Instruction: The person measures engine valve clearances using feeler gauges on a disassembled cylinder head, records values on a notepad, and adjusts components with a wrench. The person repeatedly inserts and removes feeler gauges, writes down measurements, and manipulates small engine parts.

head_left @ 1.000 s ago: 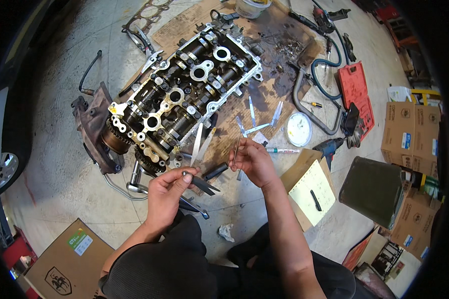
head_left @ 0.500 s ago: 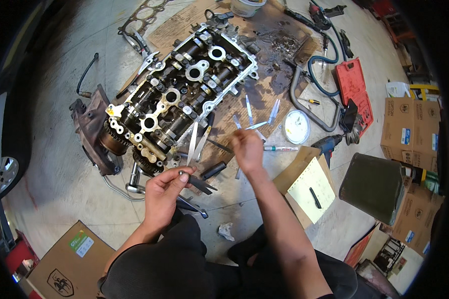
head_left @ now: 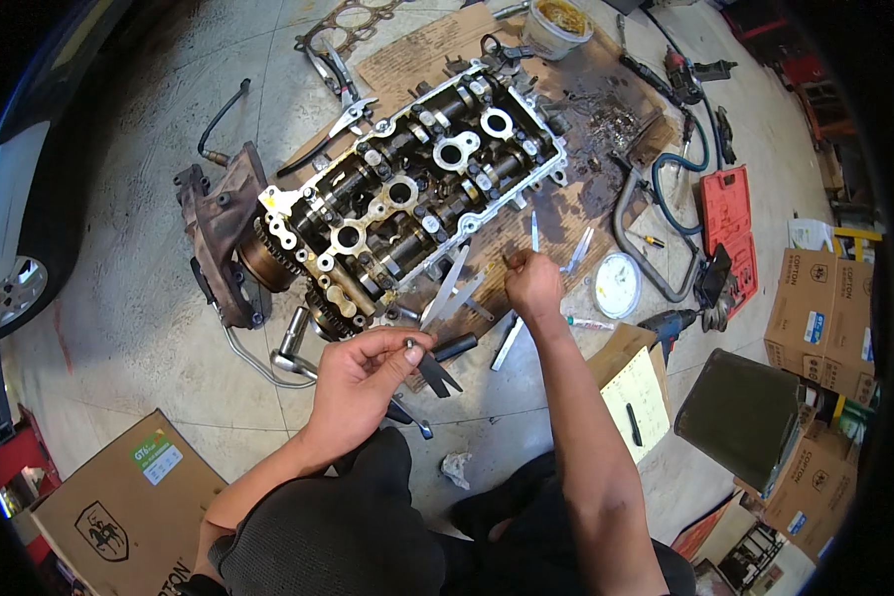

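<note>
My left hand (head_left: 363,382) is closed around a feeler gauge set. Its dark forked handle (head_left: 437,375) points toward me, and silver blades (head_left: 446,288) fan out on the far side, close to the engine's cylinder head (head_left: 402,189). My right hand (head_left: 534,286) is closed beside the cylinder head's near right side, fingertips pinched together. What they hold, if anything, I cannot make out. Loose thin metal strips (head_left: 579,250) lie on the cardboard just beyond it, and another pale strip (head_left: 508,345) lies below it. A black cylindrical tool handle (head_left: 456,346) rests between my hands.
An exhaust manifold (head_left: 223,228) and a ratchet (head_left: 294,333) lie left of the cylinder head. To the right are a round white lid (head_left: 618,285), a marker (head_left: 591,323), a yellow notepad (head_left: 631,402) with a pen, a drill (head_left: 670,323) and a red case (head_left: 730,214). Stained cardboard (head_left: 507,238) lies beneath the cylinder head.
The whole view has shifted, so the scene sits farther right. My right hand, blurred before, is now sharp and stays near the loose strips. My left hand still grips the feeler gauge set.
</note>
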Action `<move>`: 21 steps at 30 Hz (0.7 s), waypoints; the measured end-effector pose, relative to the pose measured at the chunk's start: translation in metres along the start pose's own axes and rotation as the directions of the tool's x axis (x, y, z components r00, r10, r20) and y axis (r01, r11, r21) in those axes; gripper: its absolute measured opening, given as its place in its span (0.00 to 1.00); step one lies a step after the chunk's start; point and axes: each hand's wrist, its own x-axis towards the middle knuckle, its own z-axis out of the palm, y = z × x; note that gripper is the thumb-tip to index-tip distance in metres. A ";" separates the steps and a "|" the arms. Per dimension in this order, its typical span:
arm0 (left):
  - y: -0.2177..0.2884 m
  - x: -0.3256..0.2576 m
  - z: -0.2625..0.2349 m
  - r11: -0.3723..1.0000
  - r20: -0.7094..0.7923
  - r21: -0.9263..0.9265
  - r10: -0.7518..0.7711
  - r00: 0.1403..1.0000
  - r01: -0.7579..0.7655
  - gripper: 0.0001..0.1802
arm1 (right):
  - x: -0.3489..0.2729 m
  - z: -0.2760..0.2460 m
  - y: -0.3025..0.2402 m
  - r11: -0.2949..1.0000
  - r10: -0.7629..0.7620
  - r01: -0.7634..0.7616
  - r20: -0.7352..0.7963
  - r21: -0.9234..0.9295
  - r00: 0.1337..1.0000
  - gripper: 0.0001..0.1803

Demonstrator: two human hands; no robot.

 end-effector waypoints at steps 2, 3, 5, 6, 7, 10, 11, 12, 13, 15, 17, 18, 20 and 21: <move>0.006 0.001 0.002 0.999 0.006 -0.006 0.042 0.999 -0.042 0.09 | -0.002 -0.004 0.007 0.996 0.005 -0.005 0.004 0.092 1.000 0.10; 0.008 0.001 0.003 0.999 0.011 0.008 0.043 0.999 -0.043 0.09 | -0.004 -0.005 0.008 0.990 0.005 -0.007 0.013 0.141 1.000 0.10; 0.011 0.002 0.004 0.998 0.024 0.036 0.045 0.999 -0.046 0.10 | -0.005 -0.013 0.012 0.785 0.058 -0.039 -0.011 0.618 0.998 0.08; 0.012 0.002 0.004 0.999 0.028 0.036 0.032 0.999 -0.033 0.10 | -0.007 -0.019 0.013 0.597 0.086 -0.044 -0.010 0.801 0.996 0.07; 0.012 0.003 0.004 0.999 0.031 0.036 0.017 0.999 -0.018 0.10 | -0.010 -0.024 0.012 0.368 0.114 -0.043 0.000 0.929 0.993 0.07; 0.013 0.004 0.003 1.000 0.021 0.016 -0.018 1.000 0.018 0.10 | -0.026 -0.081 -0.012 0.375 0.032 -0.179 0.180 0.910 0.983 0.09; 0.014 0.004 0.004 1.000 0.020 0.005 -0.026 0.999 0.026 0.10 | -0.032 -0.096 -0.018 0.364 -0.003 -0.200 0.216 0.910 0.976 0.09; 0.014 0.004 0.005 1.000 0.019 -0.001 -0.019 1.000 0.019 0.10 | -0.037 -0.110 -0.020 0.316 -0.054 -0.244 0.274 0.917 0.960 0.07; 0.015 0.005 0.005 1.000 0.016 -0.005 -0.013 1.000 0.013 0.10 | -0.043 -0.121 -0.027 0.306 -0.099 -0.256 0.298 0.917 0.950 0.07; 0.015 0.005 0.005 1.000 0.016 -0.002 -0.003 1.000 0.003 0.10 | -0.057 -0.138 -0.043 0.291 -0.189 -0.276 0.338 0.916 0.922 0.06; 0.015 0.006 0.005 1.000 0.020 0.014 0.001 1.000 -0.002 0.10 | -0.066 -0.146 -0.053 0.334 -0.256 -0.292 0.384 0.896 0.887 0.05; 0.016 0.005 0.006 1.000 0.017 0.015 -0.008 1.000 0.007 0.10 | -0.070 -0.151 -0.061 0.399 -0.270 -0.292 0.416 0.869 0.869 0.05; 0.018 0.005 0.008 1.000 0.014 0.017 -0.027 1.000 0.026 0.09 | -0.074 -0.157 -0.076 0.514 -0.237 -0.319 0.489 0.796 0.840 0.02; 0.018 0.005 0.009 1.000 0.019 0.008 -0.008 1.000 0.008 0.09 | -0.076 -0.153 -0.079 0.528 -0.240 -0.288 0.466 0.799 0.851 0.02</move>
